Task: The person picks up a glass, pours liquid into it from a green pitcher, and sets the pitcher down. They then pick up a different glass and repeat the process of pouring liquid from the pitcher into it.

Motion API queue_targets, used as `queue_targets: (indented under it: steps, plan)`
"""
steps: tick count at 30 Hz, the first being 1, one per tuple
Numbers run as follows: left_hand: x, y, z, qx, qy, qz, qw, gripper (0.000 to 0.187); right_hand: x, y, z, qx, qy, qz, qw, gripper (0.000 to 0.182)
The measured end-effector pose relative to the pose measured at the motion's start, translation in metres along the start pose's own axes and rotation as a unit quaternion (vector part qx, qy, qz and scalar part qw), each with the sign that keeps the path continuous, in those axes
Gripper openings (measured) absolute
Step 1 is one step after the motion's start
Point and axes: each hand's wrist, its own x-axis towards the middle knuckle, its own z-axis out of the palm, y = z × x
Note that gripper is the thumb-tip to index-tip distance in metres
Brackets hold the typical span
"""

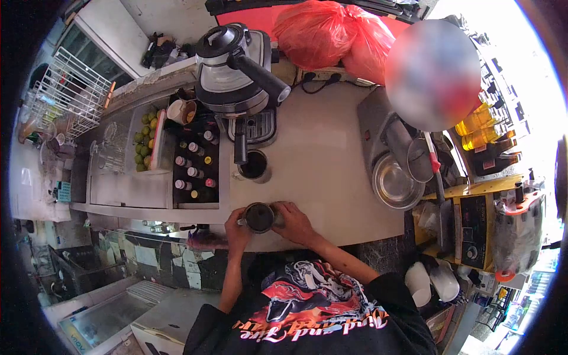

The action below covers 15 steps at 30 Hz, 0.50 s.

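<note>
A glass mug with dark contents [259,218] is held between both hands at the front edge of the counter. My left hand [238,226] is closed round its handle side, and my right hand [291,222] wraps its other side. Just beyond stands a second mug with dark liquid [253,165], near the black handle [240,142] of the espresso machine. That machine [231,77] stands at the back left of the counter. The fingertips behind the held mug are partly hidden.
Bottles [195,172] fill a dark bin at the left, beside a tray of green fruit [145,142]. A steel bowl [397,182] and a grey machine [371,124] stand at the right. Red plastic bags [319,36] lie at the back. The counter [319,148] has a curved front edge.
</note>
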Motion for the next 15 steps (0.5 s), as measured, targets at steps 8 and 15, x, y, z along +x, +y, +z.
queue_targets:
  steps: [8,15]
  plan:
    - [-0.015,-0.011,0.0,-0.04,-0.022,-0.1,0.994,0.037,-0.001,0.001,0.001,0.003,0.021,-0.02,1.0,0.062]
    - [-0.042,-0.002,0.009,-0.089,0.103,-0.164,0.977,0.025,-0.004,0.01,0.002,0.021,0.027,-0.019,0.999,0.066]
